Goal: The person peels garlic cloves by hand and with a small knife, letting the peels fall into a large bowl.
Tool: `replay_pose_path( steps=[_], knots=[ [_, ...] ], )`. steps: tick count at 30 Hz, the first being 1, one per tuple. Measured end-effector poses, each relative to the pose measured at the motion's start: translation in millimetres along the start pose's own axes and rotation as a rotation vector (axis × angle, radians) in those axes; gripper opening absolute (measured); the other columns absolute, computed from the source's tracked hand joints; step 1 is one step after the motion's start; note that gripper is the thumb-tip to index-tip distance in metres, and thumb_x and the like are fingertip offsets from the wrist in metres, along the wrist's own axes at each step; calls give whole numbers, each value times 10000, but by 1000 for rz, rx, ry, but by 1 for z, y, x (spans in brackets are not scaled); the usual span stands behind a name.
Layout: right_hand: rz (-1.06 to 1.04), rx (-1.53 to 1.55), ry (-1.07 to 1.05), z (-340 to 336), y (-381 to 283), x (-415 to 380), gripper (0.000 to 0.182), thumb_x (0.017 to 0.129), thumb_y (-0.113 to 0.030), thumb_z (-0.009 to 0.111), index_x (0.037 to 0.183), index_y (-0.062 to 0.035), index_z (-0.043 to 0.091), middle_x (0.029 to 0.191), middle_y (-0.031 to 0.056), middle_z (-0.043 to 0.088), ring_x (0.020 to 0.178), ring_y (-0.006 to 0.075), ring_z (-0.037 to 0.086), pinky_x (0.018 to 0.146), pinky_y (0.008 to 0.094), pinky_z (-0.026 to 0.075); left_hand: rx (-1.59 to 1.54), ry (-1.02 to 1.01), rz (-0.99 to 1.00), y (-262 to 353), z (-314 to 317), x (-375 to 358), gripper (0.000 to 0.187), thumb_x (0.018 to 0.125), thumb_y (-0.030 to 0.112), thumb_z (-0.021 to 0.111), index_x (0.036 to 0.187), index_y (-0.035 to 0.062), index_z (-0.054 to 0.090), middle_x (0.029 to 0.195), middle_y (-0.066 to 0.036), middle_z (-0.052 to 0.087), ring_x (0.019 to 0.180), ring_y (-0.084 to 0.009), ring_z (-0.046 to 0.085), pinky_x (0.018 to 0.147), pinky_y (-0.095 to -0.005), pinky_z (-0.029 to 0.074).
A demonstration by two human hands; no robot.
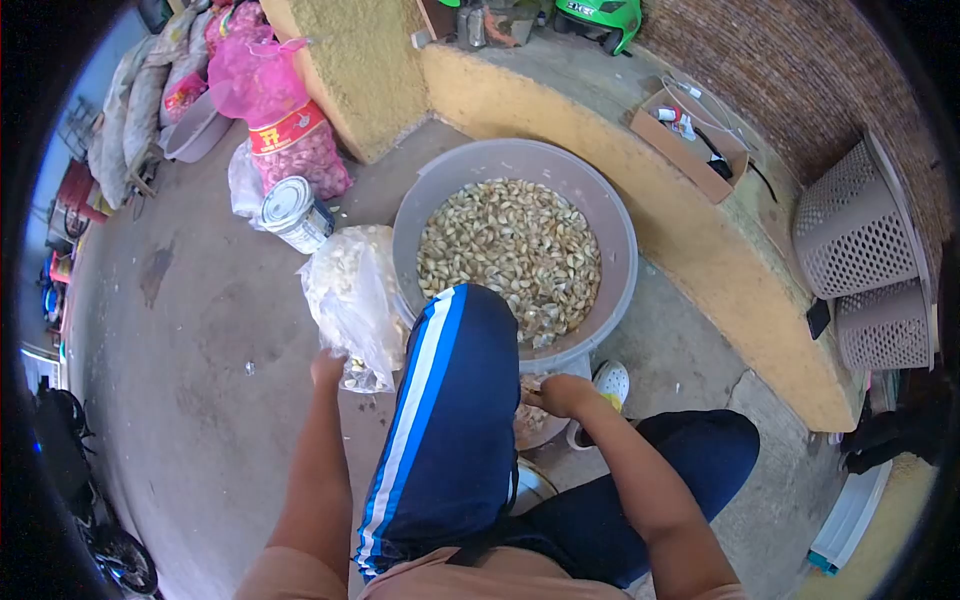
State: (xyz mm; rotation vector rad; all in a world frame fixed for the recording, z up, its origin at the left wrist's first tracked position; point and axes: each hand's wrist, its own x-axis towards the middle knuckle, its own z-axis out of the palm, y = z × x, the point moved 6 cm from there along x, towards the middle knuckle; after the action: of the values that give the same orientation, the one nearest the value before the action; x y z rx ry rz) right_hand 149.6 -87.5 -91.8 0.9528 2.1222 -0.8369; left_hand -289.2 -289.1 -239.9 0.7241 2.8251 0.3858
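Note:
A large grey tub (pixel 618 240) full of small pale pieces, like garlic cloves, stands in front of my knees. At its left leans a clear plastic bag (pixel 350 290) with whitish contents. My left hand (pixel 327 368) is at the lower left edge of this bag, fingers closed on its plastic. My right hand (pixel 562 395) is below the tub, right of my raised knee, with its fingers closed at a smaller container (pixel 545 430) of pale pieces; what they hold is too small to name. My leg partly hides that container.
Behind the bag stand a metal can (pixel 298 215) and a pink net sack (pixel 305 155). A yellow ledge (pixel 700 250) curves along the right, with a cardboard box (pixel 690 150) and perforated baskets (pixel 860 230). A motorcycle (pixel 90 500) is at the far left.

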Motion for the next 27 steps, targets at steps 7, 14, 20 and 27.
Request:
replay_pose_path(
  steps=[7, 14, 20, 27],
  knots=[
    [-77, 235, 347, -41, 6, -16, 391, 786, -302, 477, 892, 72, 511, 854, 250, 574, 833, 383, 551, 745, 439, 423, -1569, -425, -497, 119, -61, 0, 225, 694, 140, 496, 888, 28, 483, 738, -70, 462, 657, -202, 464, 626, -331, 411],
    [-124, 548, 724, -115, 9, -71, 231, 773, -154, 496, 910, 31, 474, 804, 251, 556, 781, 382, 547, 671, 414, 425, -1828, -646, 128, 309, -186, -92, 221, 713, 2, 513, 927, 1, 462, 843, -104, 529, 823, -213, 522, 781, -330, 425],
    [-478, 1202, 738, -146, -13, -121, 225, 815, -156, 542, 972, -4, 492, 788, 57, 561, 717, 140, 541, 638, 260, 429, -1612, -959, 340, 406, -217, -174, 246, 743, 34, 603, 944, 20, 462, 893, -91, 540, 843, -202, 570, 779, -287, 470],
    [-565, 1282, 944, -158, -18, -149, 278, 762, -91, 611, 1009, 3, 524, 815, 12, 555, 732, 61, 510, 655, 202, 419, -1399, -1006, 540, 449, -203, -209, 217, 716, 9, 638, 877, 23, 493, 869, -99, 573, 822, -163, 574, 715, -244, 472]
  ],
)
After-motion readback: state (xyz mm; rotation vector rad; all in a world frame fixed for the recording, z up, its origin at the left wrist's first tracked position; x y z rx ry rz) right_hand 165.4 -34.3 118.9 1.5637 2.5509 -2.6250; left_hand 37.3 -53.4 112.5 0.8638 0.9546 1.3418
